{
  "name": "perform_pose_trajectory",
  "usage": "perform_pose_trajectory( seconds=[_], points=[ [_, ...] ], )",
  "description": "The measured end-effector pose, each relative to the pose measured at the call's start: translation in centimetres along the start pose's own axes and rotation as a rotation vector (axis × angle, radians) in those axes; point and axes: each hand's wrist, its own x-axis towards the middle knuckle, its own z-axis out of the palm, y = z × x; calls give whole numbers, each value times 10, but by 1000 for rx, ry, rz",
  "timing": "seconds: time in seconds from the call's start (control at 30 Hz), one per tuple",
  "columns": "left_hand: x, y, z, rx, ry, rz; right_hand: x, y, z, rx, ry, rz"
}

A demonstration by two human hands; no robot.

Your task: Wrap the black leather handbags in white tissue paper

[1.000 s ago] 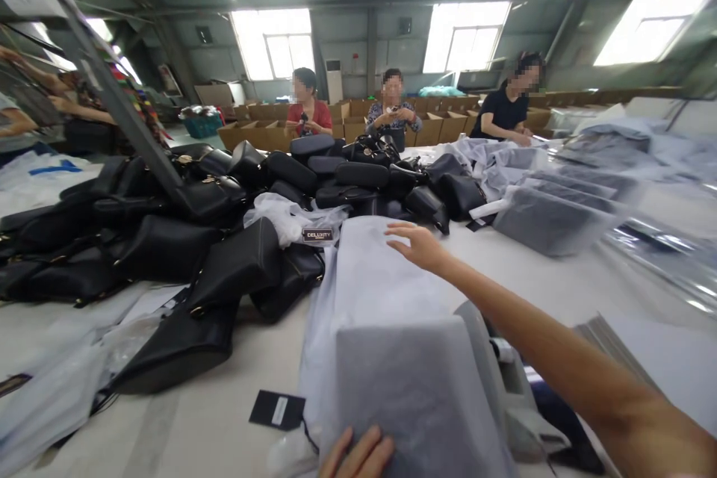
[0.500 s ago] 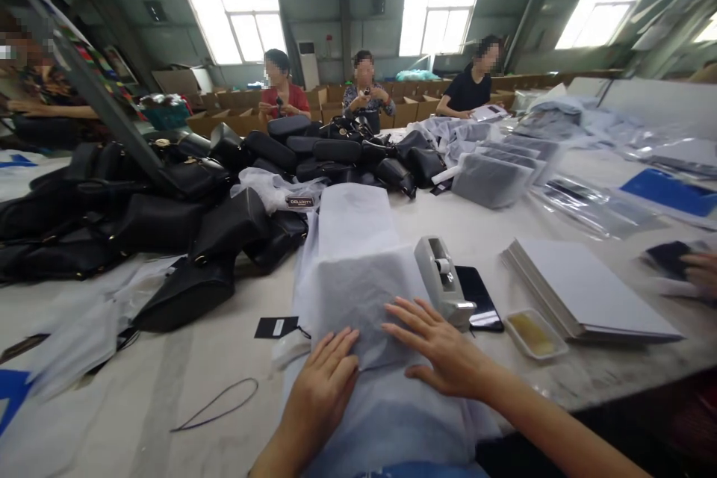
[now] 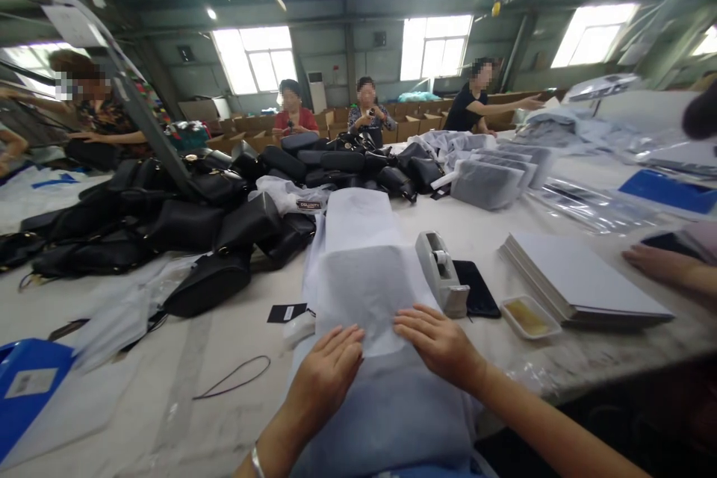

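White translucent wrapping paper (image 3: 364, 287) lies before me, with a greyish flat shape showing through it. My left hand (image 3: 331, 367) rests on its lower left edge, fingers stretched out together. On the lower right edge lies my right hand (image 3: 440, 343), also flat with fingers extended. Neither hand grasps anything. More white sheets (image 3: 358, 216) extend beneath and beyond the paper. A grey tape dispenser (image 3: 440, 269) stands just right of it, beside a black phone (image 3: 475, 287). To the left is a black tag (image 3: 287, 313).
Black handbags (image 3: 184, 224) are heaped at the left and back. A stack of white boards (image 3: 582, 276) and a small plastic tray (image 3: 529, 315) sit right. A co-worker's hand (image 3: 661, 261) is at the right edge. A cord loop (image 3: 235, 377) lies left.
The view has tilted up. My right hand's fingers have come closer together and moved slightly down the paper. The co-worker in black has stretched an arm to the right.
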Motion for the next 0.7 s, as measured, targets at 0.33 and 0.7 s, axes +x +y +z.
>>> perform_pose_trajectory(
  seconds=[0.33,0.7],
  points=[
    [-7,-8,13,49,-130,33,-7,0,7,4,-74,-19],
    [-2,-6,4,137,-179,-188,-5,1,13,-49,-136,-15]
  ],
)
